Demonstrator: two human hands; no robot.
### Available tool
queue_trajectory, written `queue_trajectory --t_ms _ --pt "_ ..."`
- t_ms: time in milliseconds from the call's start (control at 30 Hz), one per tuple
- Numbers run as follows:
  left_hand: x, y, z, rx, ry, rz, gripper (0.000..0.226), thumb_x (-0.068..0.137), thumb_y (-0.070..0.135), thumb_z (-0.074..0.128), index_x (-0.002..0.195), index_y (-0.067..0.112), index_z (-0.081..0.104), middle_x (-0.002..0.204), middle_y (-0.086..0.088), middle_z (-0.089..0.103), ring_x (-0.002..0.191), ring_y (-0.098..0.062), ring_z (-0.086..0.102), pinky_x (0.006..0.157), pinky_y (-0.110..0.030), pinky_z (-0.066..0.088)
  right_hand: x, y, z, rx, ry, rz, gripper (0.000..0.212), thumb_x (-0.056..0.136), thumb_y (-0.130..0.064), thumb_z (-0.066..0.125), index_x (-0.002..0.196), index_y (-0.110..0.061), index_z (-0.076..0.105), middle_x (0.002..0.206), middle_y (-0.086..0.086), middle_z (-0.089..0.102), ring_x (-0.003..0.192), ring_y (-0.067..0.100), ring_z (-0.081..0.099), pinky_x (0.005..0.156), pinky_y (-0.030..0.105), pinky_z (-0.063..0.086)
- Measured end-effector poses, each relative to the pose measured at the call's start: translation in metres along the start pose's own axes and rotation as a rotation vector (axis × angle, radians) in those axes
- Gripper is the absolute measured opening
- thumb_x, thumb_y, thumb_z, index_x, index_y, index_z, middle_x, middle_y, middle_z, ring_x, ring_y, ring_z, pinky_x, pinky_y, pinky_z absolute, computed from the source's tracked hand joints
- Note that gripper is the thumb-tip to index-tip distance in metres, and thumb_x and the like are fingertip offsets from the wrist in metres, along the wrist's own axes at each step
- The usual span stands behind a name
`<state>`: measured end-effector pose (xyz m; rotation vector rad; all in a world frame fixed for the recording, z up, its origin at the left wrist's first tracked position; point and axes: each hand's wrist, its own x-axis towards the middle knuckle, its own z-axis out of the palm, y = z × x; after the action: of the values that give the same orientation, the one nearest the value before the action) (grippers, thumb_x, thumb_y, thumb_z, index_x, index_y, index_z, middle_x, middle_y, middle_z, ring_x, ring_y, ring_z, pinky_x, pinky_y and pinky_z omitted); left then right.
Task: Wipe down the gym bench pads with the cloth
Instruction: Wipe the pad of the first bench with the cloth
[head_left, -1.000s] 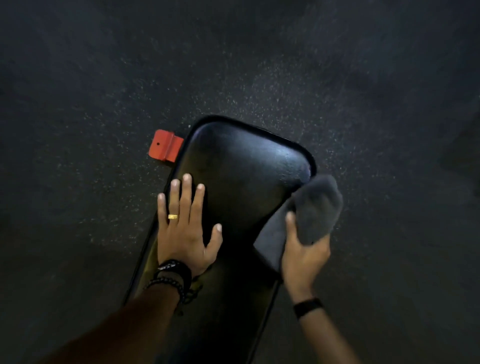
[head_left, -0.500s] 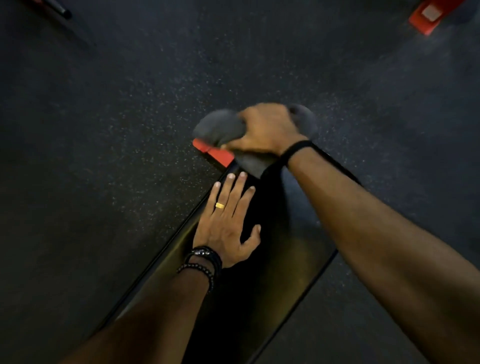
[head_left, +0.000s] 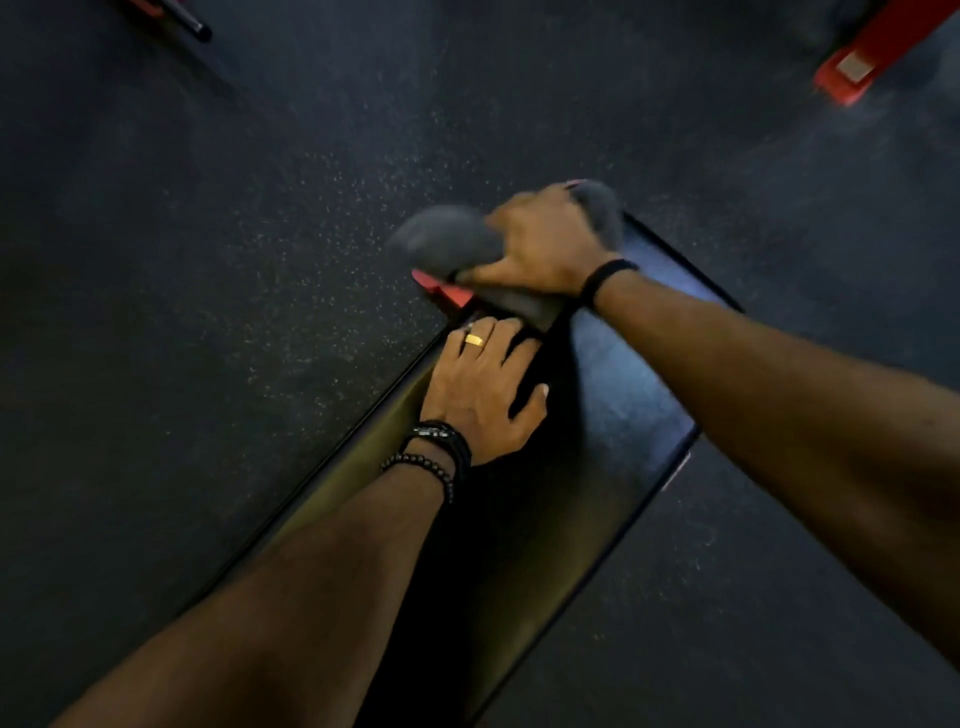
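A black gym bench pad (head_left: 618, 395) runs from the lower middle up to the centre right. My right hand (head_left: 540, 244) grips a grey cloth (head_left: 441, 244) at the pad's far end; the cloth bulges out to the left and right of the hand and is blurred. My left hand (head_left: 478, 389) rests flat on the pad's left side just behind the cloth, and its fingertips are hidden under the cloth's near edge. A red bracket (head_left: 447, 291) of the bench frame pokes out under the cloth.
Dark speckled rubber floor (head_left: 234, 270) surrounds the bench. A red piece of equipment (head_left: 872, 57) lies at the top right. A dark bar end (head_left: 192, 23) shows at the top left corner.
My right hand has swung the cloth from the pad's right edge across to its far end and now draws it nearer, over my left fingertips. The view has tilted.
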<state>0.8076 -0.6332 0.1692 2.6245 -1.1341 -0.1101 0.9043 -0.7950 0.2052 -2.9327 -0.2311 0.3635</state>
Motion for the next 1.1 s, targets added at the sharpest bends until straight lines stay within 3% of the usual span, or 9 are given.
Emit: queue_trajectory --t_ms 100,233,367,433,533,600,800,1033,1100 --pt "-0.046 -0.005 -0.006 0.044 -0.15 -0.011 0.065 0.089 0.045 0.049 0.146 0.014 0.041 0.158 -0.012 0.03 0.144 -0.029 0.03 0.117 -0.048 0.025 -0.069 0.048 0.009 0.095 0.303 0.518 0.065 0.081 -0.075 0.047 0.105 -0.017 0.064 0.107 0.014 0.065 0.097 0.036 0.06 0.079 0.049 0.048" --pt "-0.122 -0.003 -0.033 0.045 -0.403 -0.117 0.071 0.096 0.048 0.039 0.156 0.018 0.015 0.164 -0.01 0.0 0.151 -0.028 0.004 0.122 -0.049 0.007 -0.186 0.022 0.05 0.105 0.333 0.942 0.065 0.088 -0.062 0.05 0.123 -0.007 0.054 0.119 0.023 0.051 0.11 0.042 0.048 0.086 0.053 0.039" --pt "-0.179 0.003 -0.074 0.029 -0.617 -0.207 0.069 0.096 0.048 0.04 0.155 0.02 0.018 0.164 -0.01 -0.004 0.151 -0.028 0.004 0.121 -0.048 0.013 -0.257 -0.068 0.065 0.773 0.318 1.244 0.073 0.084 -0.052 0.068 0.132 0.0 0.051 0.129 0.023 0.056 0.119 0.039 0.054 0.095 0.045 0.046" --pt "-0.199 0.016 -0.101 -0.063 -0.718 -0.264 0.061 0.096 0.047 0.043 0.151 0.021 0.031 0.163 -0.009 0.013 0.148 -0.028 0.019 0.118 -0.043 0.022 -0.28 -0.128 0.049 0.98 0.186 1.24 0.064 0.083 -0.042 0.073 0.128 0.0 0.056 0.125 0.018 0.061 0.115 0.032 0.059 0.093 0.036 0.047" --pt "-0.225 0.038 -0.153 -0.251 -0.841 -0.417 0.045 0.097 0.037 0.048 0.138 0.018 0.047 0.143 -0.009 0.049 0.13 -0.03 0.047 0.103 -0.039 0.039 -0.292 -0.215 0.005 1.222 -0.097 0.982 0.049 0.086 -0.03 0.075 0.125 -0.005 0.06 0.123 0.012 0.065 0.113 0.025 0.061 0.096 0.037 0.05" --pt "-0.249 0.043 -0.187 -0.289 -0.886 -0.482 0.033 0.097 0.031 0.052 0.124 0.012 0.053 0.131 -0.011 0.057 0.12 -0.033 0.056 0.095 -0.039 0.045 -0.294 -0.263 -0.028 1.321 -0.13 0.847 0.049 0.087 -0.03 0.074 0.127 -0.007 0.059 0.124 0.01 0.064 0.115 0.023 0.06 0.1 0.037 0.049" --pt "-0.294 0.049 -0.279 -0.159 -0.803 -0.54 0.036 0.099 0.036 0.046 0.125 0.013 0.053 0.129 -0.012 0.055 0.115 -0.031 0.056 0.092 -0.036 0.047 -0.342 -0.312 -0.123 1.359 0.021 0.791 0.053 0.088 -0.033 0.072 0.134 -0.013 0.054 0.129 0.005 0.061 0.12 0.021 0.056 0.1 0.034 0.046" --pt "-0.25 0.092 -0.331 -0.27 -0.583 -0.429 0.04 0.097 0.042 0.052 0.131 0.023 0.054 0.127 -0.002 0.062 0.114 -0.022 0.059 0.096 -0.037 0.048 -0.416 -0.237 -0.196 1.228 0.353 0.904 0.039 0.088 -0.022 0.073 0.123 -0.008 0.061 0.112 0.001 0.064 0.105 0.017 0.06 0.091 0.028 0.047" --pt "-0.223 0.117 -0.335 -0.276 -0.536 -0.381 0.04 0.096 0.042 0.053 0.131 0.023 0.055 0.126 -0.002 0.063 0.114 -0.023 0.06 0.097 -0.038 0.048 -0.428 -0.207 -0.21 1.173 0.38 0.913 0.039 0.087 -0.027 0.074 0.12 -0.011 0.063 0.112 0.005 0.066 0.105 0.02 0.061 0.093 0.034 0.05"
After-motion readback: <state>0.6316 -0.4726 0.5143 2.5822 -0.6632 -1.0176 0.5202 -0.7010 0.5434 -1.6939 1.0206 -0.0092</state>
